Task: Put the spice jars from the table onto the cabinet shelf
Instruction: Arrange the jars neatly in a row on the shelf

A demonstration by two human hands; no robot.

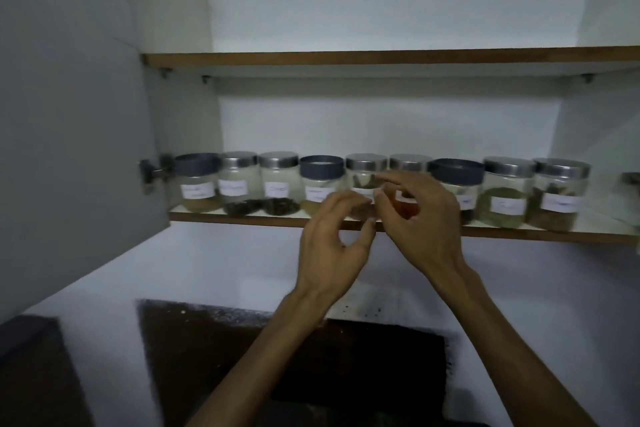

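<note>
Several labelled spice jars [239, 182] stand in a row along the lower cabinet shelf [242, 218], some with steel lids, some with dark lids. My left hand [334, 243] and my right hand [419, 215] hover side by side just in front of the middle jars, fingers loosely curled and holding nothing. The right hand partly hides a steel-lidded jar [408, 163] with reddish contents and the lower part of the dark-lidded jar [455, 172] beside it. The left hand's fingertips lie before another steel-lidded jar [365, 166]. No table is in view.
The grey cabinet door [69, 132] stands open at the left, its hinge [152, 173] beside the first jar. An upper shelf [381, 57] is bare. A further jar [628, 198] shows blurred at the far right. A dark opening [242, 357] lies in the wall below.
</note>
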